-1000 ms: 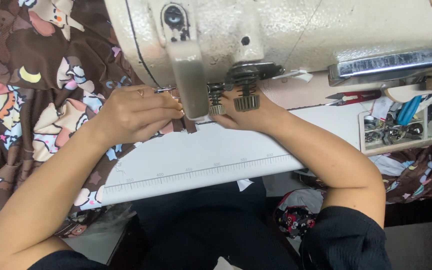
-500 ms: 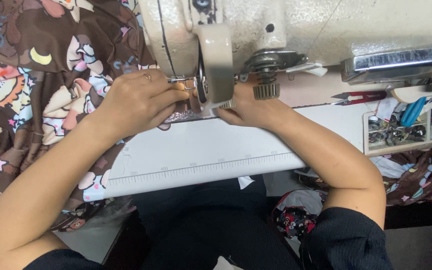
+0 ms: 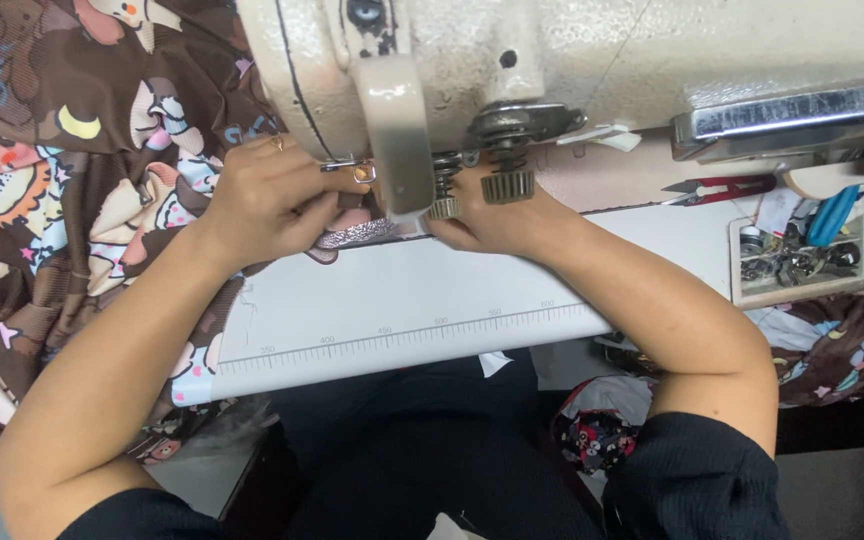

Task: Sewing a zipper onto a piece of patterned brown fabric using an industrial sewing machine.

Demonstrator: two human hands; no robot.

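Observation:
A cream sewing machine (image 3: 592, 60) fills the top of the head view. My left hand (image 3: 272, 200) presses on brown cartoon-print fabric (image 3: 72, 180) just left of the needle area, fingers curled on the cloth. My right hand (image 3: 497, 220) lies under the machine head, to the right of the needle, fingertips on a patterned strip of fabric (image 3: 357, 236) at the presser foot. The needle itself is hidden behind the machine's face plate (image 3: 397, 130).
The white table (image 3: 402, 300) has a printed ruler scale along its front edge. A small tray of metal parts (image 3: 802, 262) sits at the right, with red thread snips (image 3: 722, 187) behind it. More printed fabric (image 3: 852, 345) hangs at the lower right.
The view has shifted, so the machine and both hands now sit further right in the frame. Both hands stay at the needle area on the fabric.

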